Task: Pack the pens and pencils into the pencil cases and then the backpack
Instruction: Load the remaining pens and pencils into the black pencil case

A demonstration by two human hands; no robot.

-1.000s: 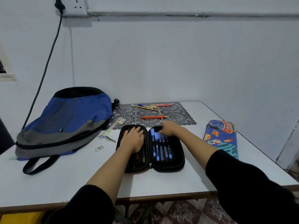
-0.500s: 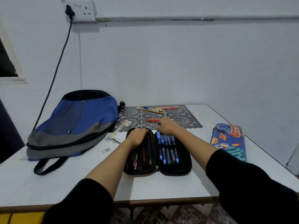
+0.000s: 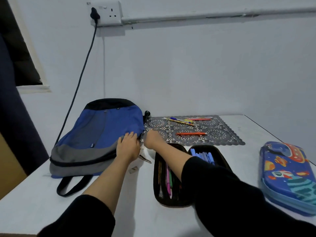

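The blue and grey backpack point(image 3: 102, 134) lies flat at the table's left. My left hand point(image 3: 129, 146) rests flat on its right edge. My right hand point(image 3: 152, 139) is beside it, fingers curled at the zip on the backpack's edge; the pinch itself is hidden. The black pencil case point(image 3: 158, 178) lies open under my right forearm, coloured pens in its left half and blue pens point(image 3: 204, 155) in its right. An orange pen point(image 3: 190, 133) and several more pens point(image 3: 183, 120) lie on the patterned mat point(image 3: 224, 135).
A blue rocket-print pencil case point(image 3: 287, 175) lies zipped at the table's right edge. Paper scraps point(image 3: 133, 170) and a short ruler-like strip point(image 3: 145, 159) lie between the backpack and the black case. A cable point(image 3: 80, 79) hangs from the wall socket behind the backpack.
Both hands left the open black pencil case and moved left and forward to the backpack's right edge. The camera view shifted to the left.
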